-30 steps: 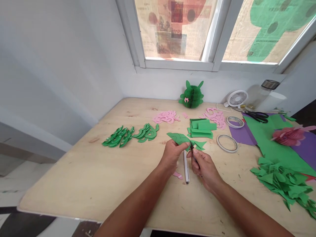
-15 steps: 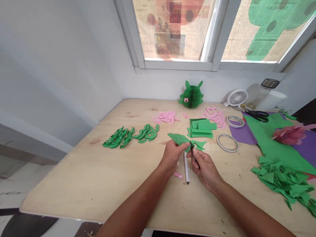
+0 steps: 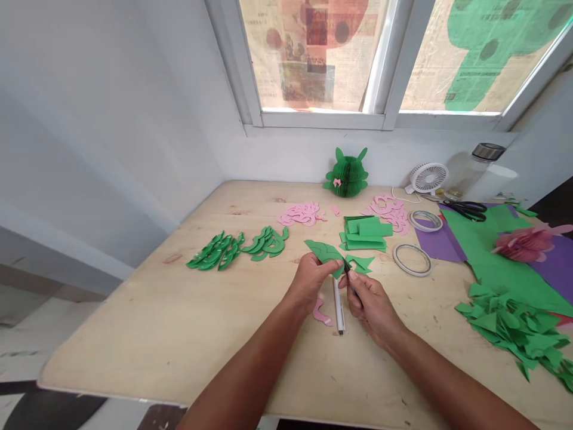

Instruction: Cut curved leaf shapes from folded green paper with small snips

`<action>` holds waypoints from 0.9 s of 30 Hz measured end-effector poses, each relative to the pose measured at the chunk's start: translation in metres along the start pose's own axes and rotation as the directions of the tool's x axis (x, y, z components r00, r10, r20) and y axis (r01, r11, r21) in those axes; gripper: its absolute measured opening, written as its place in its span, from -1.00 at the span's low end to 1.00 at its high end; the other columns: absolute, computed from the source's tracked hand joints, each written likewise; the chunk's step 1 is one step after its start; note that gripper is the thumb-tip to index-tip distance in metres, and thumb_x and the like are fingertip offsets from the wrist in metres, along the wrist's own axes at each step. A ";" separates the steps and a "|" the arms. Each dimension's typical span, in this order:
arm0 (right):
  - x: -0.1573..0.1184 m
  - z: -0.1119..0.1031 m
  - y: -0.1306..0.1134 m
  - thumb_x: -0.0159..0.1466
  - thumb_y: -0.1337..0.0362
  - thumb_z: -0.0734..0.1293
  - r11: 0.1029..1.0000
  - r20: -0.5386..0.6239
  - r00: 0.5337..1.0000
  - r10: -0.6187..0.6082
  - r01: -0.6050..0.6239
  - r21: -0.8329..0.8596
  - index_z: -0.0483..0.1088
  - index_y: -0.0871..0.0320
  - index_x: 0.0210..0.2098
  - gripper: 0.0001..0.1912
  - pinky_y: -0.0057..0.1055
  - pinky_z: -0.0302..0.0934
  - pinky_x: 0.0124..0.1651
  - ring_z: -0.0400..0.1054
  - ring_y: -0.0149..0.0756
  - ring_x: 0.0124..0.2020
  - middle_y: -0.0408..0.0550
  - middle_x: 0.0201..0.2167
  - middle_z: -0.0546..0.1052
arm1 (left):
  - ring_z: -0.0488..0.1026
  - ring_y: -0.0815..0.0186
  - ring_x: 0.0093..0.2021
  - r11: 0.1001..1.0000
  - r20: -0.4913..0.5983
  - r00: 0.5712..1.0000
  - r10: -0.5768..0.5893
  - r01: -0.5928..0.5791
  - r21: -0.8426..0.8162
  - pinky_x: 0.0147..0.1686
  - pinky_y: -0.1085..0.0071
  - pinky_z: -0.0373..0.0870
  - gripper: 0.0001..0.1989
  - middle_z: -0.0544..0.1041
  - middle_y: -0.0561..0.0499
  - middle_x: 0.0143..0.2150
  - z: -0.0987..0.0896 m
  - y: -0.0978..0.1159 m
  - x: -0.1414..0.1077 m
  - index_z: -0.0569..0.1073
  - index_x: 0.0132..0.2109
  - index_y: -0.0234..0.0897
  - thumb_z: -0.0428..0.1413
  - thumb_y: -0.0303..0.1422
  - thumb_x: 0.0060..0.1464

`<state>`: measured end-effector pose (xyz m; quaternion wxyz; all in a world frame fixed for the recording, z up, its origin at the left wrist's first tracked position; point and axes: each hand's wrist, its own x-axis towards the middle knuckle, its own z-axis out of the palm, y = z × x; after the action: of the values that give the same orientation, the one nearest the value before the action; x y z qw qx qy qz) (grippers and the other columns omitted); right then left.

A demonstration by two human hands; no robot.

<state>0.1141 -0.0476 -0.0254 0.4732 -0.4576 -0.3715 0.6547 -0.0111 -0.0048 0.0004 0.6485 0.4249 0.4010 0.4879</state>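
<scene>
My left hand (image 3: pixel 312 280) pinches a green paper piece (image 3: pixel 323 251) with curved lines on it, thumb on top. In my right hand (image 3: pixel 367 297) is a small dark pair of scissors (image 3: pixel 347 269), whose blades meet the paper's right edge; its handles are mostly hidden by my fingers. Small green scraps (image 3: pixel 360 264) lie just behind the blades. Below the hands, a white pen (image 3: pixel 338 307) rests on the table, with a curved pink cutout (image 3: pixel 321 314) to its left.
Green cutouts (image 3: pixel 217 251) lie at the left, pink cutouts (image 3: pixel 302 213) behind. Folded green strips (image 3: pixel 367 233), tape rolls (image 3: pixel 412 260), black scissors (image 3: pixel 465 210), a fan (image 3: pixel 428 178), a bottle (image 3: pixel 474 173) and green scraps (image 3: pixel 514 325) stand or lie right. A green paper figure (image 3: pixel 347 176) stands by the wall.
My left hand has shifted slightly, and more of the pink cutout shows beside it. The paper is tilted a little differently at the blades. Both hands keep their holds.
</scene>
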 end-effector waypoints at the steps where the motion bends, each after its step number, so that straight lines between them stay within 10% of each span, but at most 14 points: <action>1: 0.000 0.000 0.000 0.18 -0.08 0.26 1.000 -0.002 1.000 -0.003 0.003 0.000 0.31 0.20 -0.44 -0.58 -0.53 -0.33 -0.67 -0.19 -0.60 -0.75 -0.35 -0.78 0.09 | 0.32 0.35 -0.43 1.000 0.001 1.000 0.000 0.000 -0.004 -0.33 0.42 0.24 -0.88 0.42 0.02 -0.50 0.000 0.000 0.000 0.42 -0.53 -0.36 0.19 -0.39 -0.21; 27: -0.002 0.001 -0.001 0.19 -0.08 0.26 1.000 -0.007 1.000 0.021 -0.021 0.004 0.32 0.21 -0.45 -0.57 -0.52 -0.35 -0.66 -0.20 -0.60 -0.74 -0.35 -0.77 0.08 | 0.29 0.38 -0.48 1.000 0.058 0.998 0.023 -0.023 0.006 -0.36 0.43 0.21 -0.86 0.39 0.06 -0.56 -0.001 0.003 0.000 0.41 -0.56 -0.35 0.19 -0.37 -0.20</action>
<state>0.1135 -0.0489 -0.0232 0.4684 -0.4629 -0.3639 0.6587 -0.0126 -0.0037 0.0032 0.6528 0.4456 0.3788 0.4814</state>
